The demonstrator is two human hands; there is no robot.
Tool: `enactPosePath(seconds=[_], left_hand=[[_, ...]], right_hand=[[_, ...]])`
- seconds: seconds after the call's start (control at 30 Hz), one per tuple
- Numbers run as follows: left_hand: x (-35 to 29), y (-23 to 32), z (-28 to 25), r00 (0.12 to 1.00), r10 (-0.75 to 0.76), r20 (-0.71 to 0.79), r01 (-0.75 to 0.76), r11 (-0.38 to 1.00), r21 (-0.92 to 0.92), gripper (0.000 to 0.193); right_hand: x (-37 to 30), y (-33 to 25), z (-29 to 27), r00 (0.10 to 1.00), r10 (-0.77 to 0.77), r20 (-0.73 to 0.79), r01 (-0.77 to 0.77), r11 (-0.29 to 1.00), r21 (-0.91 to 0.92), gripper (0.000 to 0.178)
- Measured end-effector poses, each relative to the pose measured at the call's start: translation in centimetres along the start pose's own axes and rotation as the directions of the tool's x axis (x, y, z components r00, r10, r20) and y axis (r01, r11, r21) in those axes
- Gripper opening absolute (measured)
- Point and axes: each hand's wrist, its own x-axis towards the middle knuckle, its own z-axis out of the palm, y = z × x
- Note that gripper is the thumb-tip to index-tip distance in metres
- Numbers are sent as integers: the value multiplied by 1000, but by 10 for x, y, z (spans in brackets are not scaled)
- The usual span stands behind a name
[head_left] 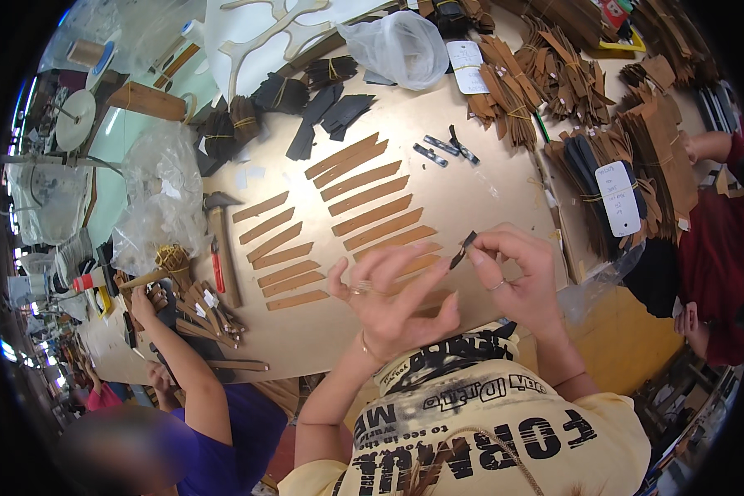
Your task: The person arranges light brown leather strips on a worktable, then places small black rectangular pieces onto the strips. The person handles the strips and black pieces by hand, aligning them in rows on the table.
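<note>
My right hand (517,273) pinches a small dark strip (462,250) between thumb and fingertips above the table. My left hand (397,302) is open beside it with fingers spread, its index fingertip close to the strip; whether they touch I cannot tell. Beneath and beyond my left hand lies a column of brown slanted leather strips (374,211), several of them laid roughly parallel. Another column of shorter brown strips (281,252) lies to its left. My left hand hides some of the nearest strips.
A hammer (221,240) and a red-handled tool (217,269) lie left of the strips. Small dark, shiny pieces (442,147) lie beyond. Black strips (343,116), plastic bags (401,50) and bundled brown pieces (512,91) ring the table. Co-workers' hands (145,302) are at both sides.
</note>
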Motion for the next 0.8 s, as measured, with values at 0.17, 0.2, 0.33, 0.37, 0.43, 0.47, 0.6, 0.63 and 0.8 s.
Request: enactPosePath(seconds=[0.17, 0.2, 0.33, 0.37, 0.43, 0.47, 0.6, 0.63, 0.8], left_hand=[[13, 3, -7, 989, -4, 147, 0, 1000, 29, 25], [14, 3, -5, 988, -9, 157, 3, 999, 37, 26], [17, 3, -1, 981, -16, 193, 16, 1000, -1, 24], [18, 3, -1, 981, -13, 195, 12, 1000, 9, 24], [18, 3, 0, 983, -3, 185, 0, 1000, 19, 24], [18, 3, 0, 983, 9, 185, -17, 999, 39, 23], [16, 3, 1, 984, 36, 175, -49, 996, 75, 21], [16, 3, 1, 984, 38, 171, -51, 996, 72, 20], [8, 4, 7, 957, -244, 156, 279, 921, -273, 15]], right_hand=[[0, 0, 1, 986, -154, 66, 164, 968, -189, 8], [0, 1, 2, 981, -180, 70, 191, 960, -207, 8], [0, 3, 1, 966, -244, 90, 259, 928, -266, 12], [-1, 3, 1, 958, -268, 98, 285, 912, -294, 12], [0, 3, 0, 944, -309, 117, 331, 880, -341, 14], [0, 3, 0, 942, -311, 127, 336, 878, -342, 14], [2, 3, 0, 935, -323, 148, 355, 875, -328, 15], [2, 3, 0, 934, -320, 159, 355, 875, -328, 15], [2, 7, 2, 970, -176, 165, 193, 977, -89, 11]])
